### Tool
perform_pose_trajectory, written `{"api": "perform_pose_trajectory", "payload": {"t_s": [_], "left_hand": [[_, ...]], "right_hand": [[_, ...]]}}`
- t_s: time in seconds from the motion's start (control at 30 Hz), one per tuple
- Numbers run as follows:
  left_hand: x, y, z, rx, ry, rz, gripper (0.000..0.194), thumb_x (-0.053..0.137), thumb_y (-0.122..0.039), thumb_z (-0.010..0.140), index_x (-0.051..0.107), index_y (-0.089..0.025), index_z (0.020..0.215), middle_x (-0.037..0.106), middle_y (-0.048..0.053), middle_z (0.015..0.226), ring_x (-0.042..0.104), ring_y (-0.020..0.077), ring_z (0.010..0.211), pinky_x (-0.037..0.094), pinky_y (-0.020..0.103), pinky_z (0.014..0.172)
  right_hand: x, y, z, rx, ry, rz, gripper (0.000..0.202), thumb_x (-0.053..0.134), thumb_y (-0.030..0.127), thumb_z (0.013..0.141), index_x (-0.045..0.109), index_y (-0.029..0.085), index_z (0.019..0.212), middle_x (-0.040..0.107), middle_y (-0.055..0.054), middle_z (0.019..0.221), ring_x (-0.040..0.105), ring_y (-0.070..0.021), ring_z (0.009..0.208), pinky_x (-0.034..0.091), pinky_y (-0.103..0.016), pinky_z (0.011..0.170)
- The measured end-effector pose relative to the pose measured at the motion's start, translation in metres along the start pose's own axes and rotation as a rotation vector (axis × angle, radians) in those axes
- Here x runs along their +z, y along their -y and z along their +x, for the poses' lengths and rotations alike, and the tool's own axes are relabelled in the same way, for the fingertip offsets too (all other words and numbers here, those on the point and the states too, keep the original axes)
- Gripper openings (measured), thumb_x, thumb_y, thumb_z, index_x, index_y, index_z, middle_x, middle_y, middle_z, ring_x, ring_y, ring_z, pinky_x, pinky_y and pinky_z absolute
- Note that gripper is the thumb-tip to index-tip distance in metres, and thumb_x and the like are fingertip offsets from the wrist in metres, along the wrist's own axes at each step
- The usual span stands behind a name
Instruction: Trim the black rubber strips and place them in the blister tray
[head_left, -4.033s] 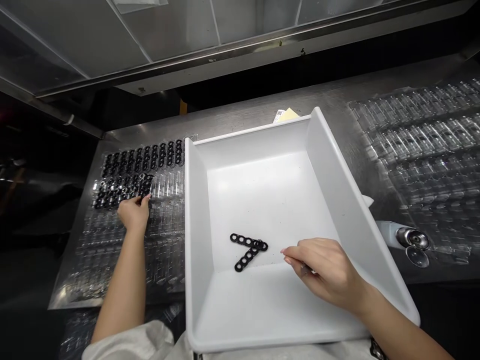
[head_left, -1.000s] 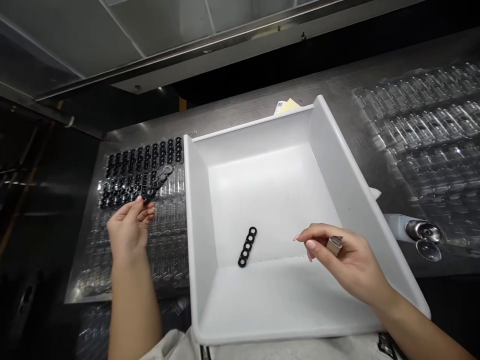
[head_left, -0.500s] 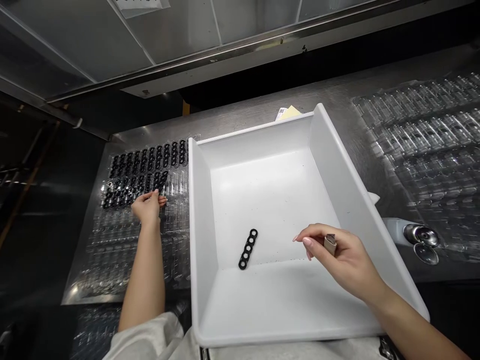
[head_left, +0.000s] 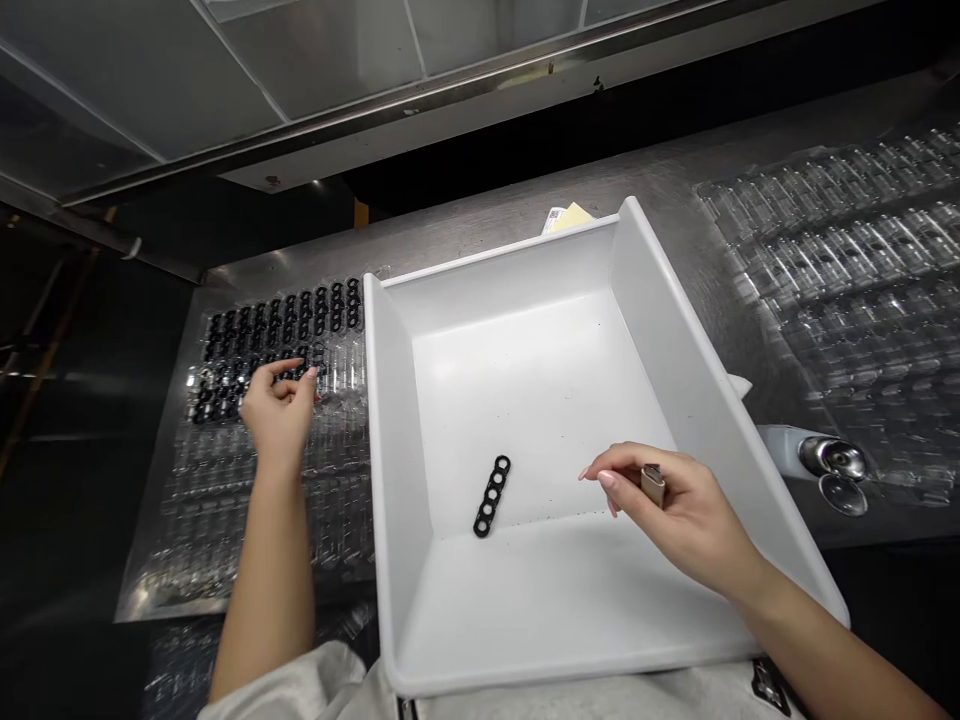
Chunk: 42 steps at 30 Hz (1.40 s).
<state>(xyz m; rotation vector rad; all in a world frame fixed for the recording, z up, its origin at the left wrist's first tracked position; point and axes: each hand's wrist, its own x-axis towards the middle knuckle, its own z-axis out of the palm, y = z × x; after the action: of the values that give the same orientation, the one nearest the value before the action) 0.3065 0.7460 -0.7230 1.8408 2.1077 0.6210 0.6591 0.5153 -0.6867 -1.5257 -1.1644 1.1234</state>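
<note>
My left hand (head_left: 277, 408) is over the clear plastic tray (head_left: 343, 366) on the left, thumb and forefinger apart with nothing visible between them. Black strips of joined rings (head_left: 292, 316) fill the tray's far row and part of the nearer one. My right hand (head_left: 667, 500) hovers over the white bin (head_left: 525, 640), fingers curled round a small tan metal tool (head_left: 652, 484). Only the tool's blunt end shows; the rest is hidden in the palm. A single black ring strip (head_left: 492, 497) lies on the bin floor, left of my right hand.
Clear trays without strips (head_left: 847, 240) lie at the right on the metal table (head_left: 465, 220). A bottle with a metal top (head_left: 832, 458) stands beside the bin's right wall. Yellow and white paper slips (head_left: 571, 216) show behind the bin. A metal-edged panel (head_left: 420, 100) overhangs the back.
A tilted black strip by my left fingertips now lies in the tray row, and those fingers have parted and drawn back slightly left. My right hand keeps its pose over the bin.
</note>
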Motion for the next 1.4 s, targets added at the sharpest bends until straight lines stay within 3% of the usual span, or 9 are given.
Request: {"api": "perform_pose_trajectory", "payload": {"t_s": [0.13, 0.3, 0.37, 0.5, 0.63, 0.9, 1.0, 1.2, 1.4], "left_hand": [[-0.019, -0.068, -0.046, 0.433, 0.130, -0.084, 0.024, 0.061, -0.039, 0.087, 0.069, -0.020, 0.097, 0.068, 0.001, 0.079, 0.062, 0.0150, 0.069, 0.049, 0.026, 0.063], [0.007, -0.116, -0.110, 0.660, 0.905, 0.257, 0.034, 0.054, -0.040, 0.092, 0.061, -0.021, 0.119, 0.071, 0.007, 0.104, 0.067, 0.0213, 0.086, 0.053, 0.031, 0.070], [0.031, -0.119, -0.135, 0.788, 1.048, 0.453, 0.044, 0.055, -0.035, 0.092, 0.050, -0.018, 0.132, 0.068, 0.012, 0.111, 0.067, 0.0252, 0.090, 0.053, 0.033, 0.069], [0.070, -0.114, -0.159, 0.902, 1.074, 0.711, 0.034, 0.055, -0.024, 0.091, 0.053, -0.014, 0.123, 0.064, 0.013, 0.099, 0.065, 0.0253, 0.077, 0.048, 0.031, 0.058], [0.072, -0.112, -0.149, 0.855, 1.100, 0.664, 0.019, 0.045, -0.015, 0.091, 0.061, -0.013, 0.101, 0.064, 0.011, 0.086, 0.064, 0.0241, 0.069, 0.048, 0.034, 0.061], [0.027, -0.124, -0.122, 0.402, 0.833, -0.786, 0.017, 0.060, -0.026, 0.092, 0.072, -0.027, 0.103, 0.066, 0.006, 0.102, 0.066, 0.0159, 0.094, 0.056, 0.024, 0.078], [0.022, -0.120, -0.129, 0.333, 0.737, -1.064, 0.016, 0.065, -0.022, 0.089, 0.074, -0.027, 0.101, 0.065, 0.005, 0.098, 0.066, 0.0135, 0.092, 0.057, 0.019, 0.078], [0.027, -0.115, -0.141, 0.299, 0.778, -1.159, 0.022, 0.066, -0.014, 0.086, 0.074, -0.026, 0.102, 0.063, 0.005, 0.097, 0.068, 0.0138, 0.092, 0.059, 0.019, 0.079], [0.029, -0.110, -0.140, 0.368, 0.847, -1.016, 0.030, 0.062, -0.011, 0.088, 0.072, -0.028, 0.110, 0.062, 0.006, 0.105, 0.066, 0.0173, 0.098, 0.060, 0.024, 0.079]], "right_hand": [[0.000, 0.002, -0.001, 0.008, 0.010, 0.003, 0.016, 0.058, 0.026, 0.090, 0.068, 0.019, 0.080, 0.061, 0.000, 0.062, 0.050, -0.0089, 0.052, 0.038, -0.020, 0.046], [-0.001, 0.002, -0.001, -0.005, -0.002, 0.012, 0.015, 0.058, 0.024, 0.090, 0.067, 0.017, 0.080, 0.058, 0.002, 0.059, 0.048, -0.0078, 0.050, 0.036, -0.020, 0.045], [-0.002, 0.002, -0.001, -0.013, 0.004, 0.011, 0.015, 0.057, 0.024, 0.090, 0.067, 0.017, 0.081, 0.057, 0.003, 0.059, 0.045, -0.0070, 0.049, 0.034, -0.019, 0.044], [0.000, 0.003, -0.001, -0.030, 0.026, -0.004, 0.016, 0.056, 0.023, 0.091, 0.067, 0.017, 0.080, 0.055, 0.004, 0.057, 0.041, -0.0060, 0.047, 0.030, -0.020, 0.042], [0.000, 0.003, -0.002, -0.038, 0.036, 0.003, 0.017, 0.056, 0.024, 0.091, 0.067, 0.016, 0.080, 0.056, 0.003, 0.059, 0.042, -0.0064, 0.049, 0.031, -0.020, 0.042], [-0.003, -0.005, -0.003, -0.087, -0.097, -0.011, 0.023, 0.070, 0.027, 0.082, 0.065, 0.019, 0.104, 0.061, -0.003, 0.090, 0.038, -0.0047, 0.052, 0.034, -0.022, 0.046], [-0.003, -0.006, -0.005, -0.211, -0.068, 0.102, 0.027, 0.073, 0.024, 0.081, 0.064, 0.018, 0.105, 0.062, -0.003, 0.087, 0.041, -0.0053, 0.053, 0.035, -0.021, 0.045], [-0.003, -0.005, -0.006, -0.477, -0.047, 0.261, 0.026, 0.078, 0.019, 0.078, 0.069, 0.013, 0.102, 0.064, -0.005, 0.084, 0.045, -0.0066, 0.057, 0.041, -0.020, 0.046], [-0.003, -0.006, -0.006, -0.544, -0.077, 0.308, 0.026, 0.077, 0.019, 0.080, 0.069, 0.011, 0.103, 0.067, -0.008, 0.088, 0.043, -0.0063, 0.056, 0.039, -0.019, 0.043]]}}
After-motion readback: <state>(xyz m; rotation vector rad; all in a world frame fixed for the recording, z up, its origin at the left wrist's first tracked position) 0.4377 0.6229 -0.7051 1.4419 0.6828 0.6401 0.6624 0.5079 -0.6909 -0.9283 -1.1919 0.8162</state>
